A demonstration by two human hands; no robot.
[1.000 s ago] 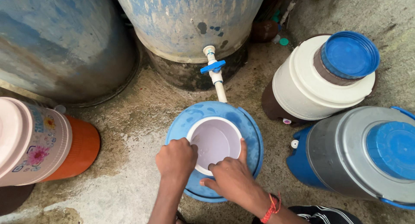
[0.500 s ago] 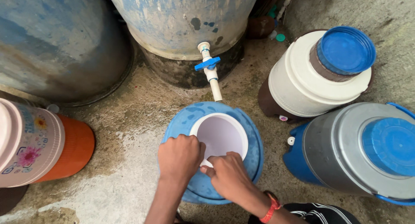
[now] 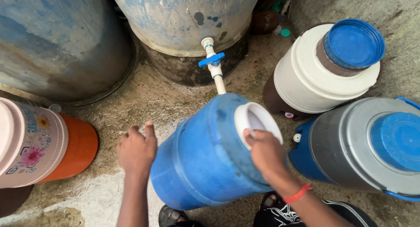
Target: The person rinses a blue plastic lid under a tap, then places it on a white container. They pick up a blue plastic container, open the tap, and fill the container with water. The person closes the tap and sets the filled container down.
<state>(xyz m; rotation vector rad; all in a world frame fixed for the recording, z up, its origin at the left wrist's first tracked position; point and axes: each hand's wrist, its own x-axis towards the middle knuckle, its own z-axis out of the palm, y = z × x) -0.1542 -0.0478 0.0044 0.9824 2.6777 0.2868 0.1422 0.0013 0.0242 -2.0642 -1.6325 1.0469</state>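
Blue jug [image 3: 205,161] sits tipped at center, its open white mouth [image 3: 256,122] pointing toward 2 o'clock, just under the tap [image 3: 213,65]. Right hand [image 3: 264,152] grips the rim, fingers hooked in; left hand [image 3: 138,150] hangs loose, off the jug. Better to brace the body too, so it doesn't roll.

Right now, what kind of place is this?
Probably an outdoor water-filling spot. A tap sticks out of a big tank, water jugs stand on rough concrete, and the right hand tilts a blue jug.
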